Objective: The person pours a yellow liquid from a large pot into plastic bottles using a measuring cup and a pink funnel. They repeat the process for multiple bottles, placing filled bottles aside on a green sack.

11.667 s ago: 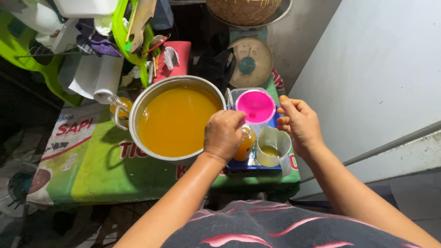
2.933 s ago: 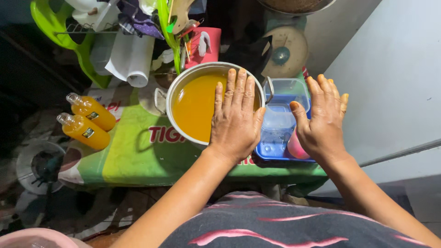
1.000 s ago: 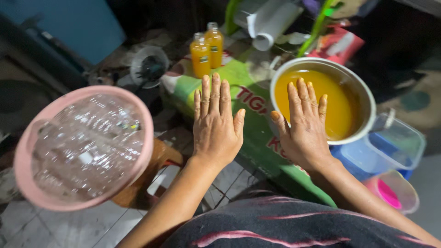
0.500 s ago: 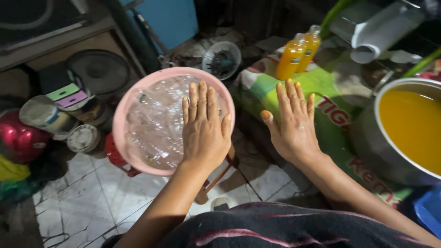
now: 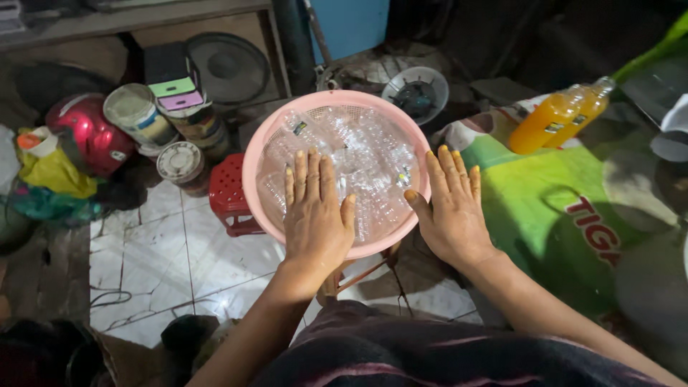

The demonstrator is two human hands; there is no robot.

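Two hands, both mine, both flat and open with fingers spread. Left hand (image 5: 315, 215) lies over the near side of a pink basin (image 5: 252, 154) heaped with clear empty plastic bottles (image 5: 362, 154) (whether it touches them, I cannot tell). Right hand (image 5: 451, 208) hovers just beside the basin's right rim. Beyond, right: two filled orange bottles (image 5: 555, 118) on a green printed cloth (image 5: 545, 190). Left: red stool (image 5: 228, 197), tins (image 5: 180, 163), red helmet (image 5: 84, 140) on the tiled floor (image 5: 154, 258).
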